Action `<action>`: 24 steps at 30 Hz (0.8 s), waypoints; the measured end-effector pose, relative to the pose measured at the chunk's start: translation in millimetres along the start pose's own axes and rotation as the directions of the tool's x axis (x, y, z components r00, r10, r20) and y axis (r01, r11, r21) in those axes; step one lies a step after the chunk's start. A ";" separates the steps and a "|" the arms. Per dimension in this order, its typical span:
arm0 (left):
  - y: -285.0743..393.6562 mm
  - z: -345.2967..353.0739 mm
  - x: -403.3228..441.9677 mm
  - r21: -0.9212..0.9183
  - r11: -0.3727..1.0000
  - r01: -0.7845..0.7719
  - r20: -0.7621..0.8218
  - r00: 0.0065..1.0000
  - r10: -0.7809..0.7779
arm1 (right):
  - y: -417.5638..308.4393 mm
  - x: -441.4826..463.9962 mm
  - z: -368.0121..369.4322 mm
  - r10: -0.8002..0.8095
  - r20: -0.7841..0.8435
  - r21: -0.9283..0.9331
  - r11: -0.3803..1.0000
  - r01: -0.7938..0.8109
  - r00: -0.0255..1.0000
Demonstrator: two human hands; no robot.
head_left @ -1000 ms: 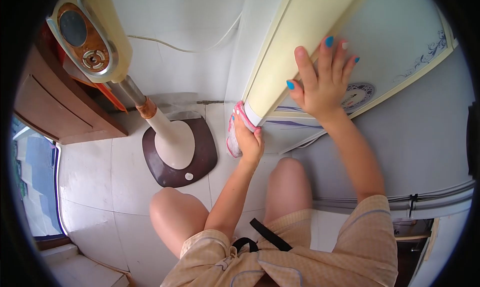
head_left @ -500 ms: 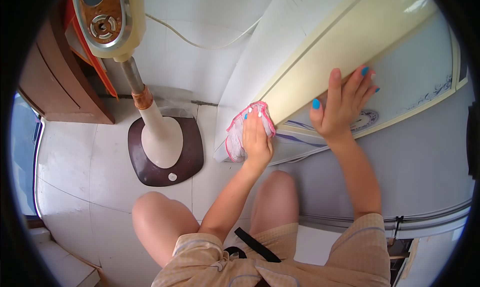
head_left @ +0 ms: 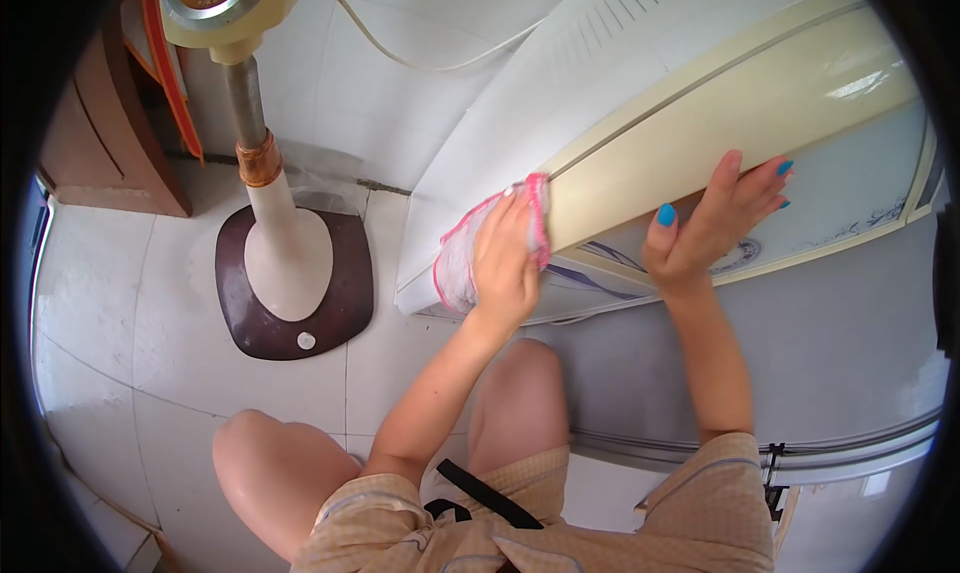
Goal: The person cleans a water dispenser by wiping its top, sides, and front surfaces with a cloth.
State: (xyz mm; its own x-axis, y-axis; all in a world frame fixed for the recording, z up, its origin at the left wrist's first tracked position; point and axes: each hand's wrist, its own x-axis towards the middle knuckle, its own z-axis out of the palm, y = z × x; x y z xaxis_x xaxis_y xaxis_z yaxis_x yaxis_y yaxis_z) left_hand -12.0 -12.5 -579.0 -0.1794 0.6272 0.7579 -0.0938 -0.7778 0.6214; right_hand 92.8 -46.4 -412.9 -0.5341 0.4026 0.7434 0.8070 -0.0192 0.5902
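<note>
My left hand (head_left: 505,263) presses a pale cloth with pink edging (head_left: 457,258) against the side and cream front edge of a large white-and-cream appliance (head_left: 650,148). Its fingers lie together over the cloth, and part of the cloth is hidden under them. Farther right, my right hand (head_left: 705,228) is at the lower border of the cream panel, thumb apart and fingers stretched out, with blue-painted nails. Nothing shows in it. Behind its fingers is the appliance's pale front with floral and dial-like decoration (head_left: 742,257); whether the palm touches the panel, I cannot tell.
On the left stands a pedestal appliance with a dark base (head_left: 300,341) on the tiled floor (head_left: 175,323). A pale cable (head_left: 430,65) runs along the wall behind it. Brown wooden furniture (head_left: 120,143) is at the far left. My knees are below the hands.
The view has shifted, so the pedestal and appliance appear farther left. My left hand and cloth have moved slightly up along the panel; my right hand has moved right along its border.
</note>
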 end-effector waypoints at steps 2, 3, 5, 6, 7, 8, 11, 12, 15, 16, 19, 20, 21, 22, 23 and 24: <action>16.1 6.5 26.7 -0.004 0.999 -0.051 -0.013 0.999 0.051 | -0.3 -0.5 -0.8 0.012 0.012 0.000 1.000 -0.012 1.000; 24.6 9.8 39.7 -0.053 0.995 -0.088 -0.030 0.996 0.087 | -0.3 -0.9 -0.6 0.010 0.021 0.002 1.000 -0.010 1.000; 27.1 12.8 38.6 -0.061 0.992 -0.114 -0.060 0.992 0.111 | 0.2 -0.8 -0.5 0.022 0.019 0.002 1.000 -0.022 1.000; 22.9 13.7 30.7 -0.059 0.991 -0.117 -0.059 0.992 0.114 | 0.5 0.1 0.2 0.024 0.016 0.003 1.000 -0.024 1.000; 20.7 12.0 17.3 -0.009 0.997 -0.077 -0.055 0.996 0.076 | 0.4 0.1 -0.8 0.017 0.026 0.001 1.000 -0.017 1.000; 19.8 9.5 5.6 0.041 0.999 -0.036 -0.053 0.998 0.038 | 0.4 0.1 -2.4 0.011 0.037 0.000 1.000 -0.011 0.999; 19.5 1.7 -8.9 0.061 0.997 0.047 -0.032 0.998 -0.045 | 1.0 0.9 -1.5 0.002 0.028 0.002 1.000 -0.002 1.000; 20.1 1.3 -4.3 0.059 0.997 0.041 -0.023 0.999 -0.040 | 0.4 1.3 -1.9 0.010 0.026 -0.004 1.000 -0.010 1.000; 22.5 0.9 33.6 -0.065 0.998 0.007 0.033 0.999 -0.005 | -3.8 2.4 -1.2 0.047 0.026 -0.003 0.999 -0.047 0.999; 24.4 1.4 38.2 -0.065 0.998 0.005 0.044 0.999 -0.002 | -4.1 3.2 -0.4 0.045 0.013 0.005 0.999 -0.046 0.999; 24.6 8.4 31.2 -0.126 0.992 0.019 0.003 1.000 -0.019 | -3.3 3.1 2.3 0.042 -0.010 0.006 0.999 -0.042 0.999; 20.3 9.7 12.5 -0.128 0.992 0.016 0.011 1.000 -0.015 | -2.5 2.3 2.8 0.036 -0.017 0.000 0.999 -0.036 0.999; 15.2 8.1 -8.9 -0.002 0.999 0.045 0.047 0.998 -0.045 | -2.7 1.1 3.0 0.044 -0.017 -0.007 0.999 -0.044 0.999; 10.9 7.0 -24.3 0.124 0.990 0.066 0.078 0.994 -0.076 | -2.8 -0.2 3.2 0.040 -0.020 -0.013 0.999 -0.040 0.999; 7.7 7.0 -30.8 0.184 0.981 0.052 0.079 0.995 -0.067 | -2.6 -0.5 3.4 0.036 -0.026 -0.022 0.999 -0.036 0.999; 8.0 8.7 -23.8 0.179 0.983 0.038 0.090 0.994 -0.055 | -2.2 -0.1 3.9 0.046 -0.033 -0.033 0.998 -0.047 0.998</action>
State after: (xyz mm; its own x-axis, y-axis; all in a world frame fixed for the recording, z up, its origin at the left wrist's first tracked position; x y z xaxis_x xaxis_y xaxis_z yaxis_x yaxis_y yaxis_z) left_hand 0.0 -33.3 -590.4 -0.0852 0.6699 0.7375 0.0764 -0.7337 0.6752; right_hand 92.0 -42.9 -415.4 -0.5042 0.3712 0.7797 0.8225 -0.0686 0.5645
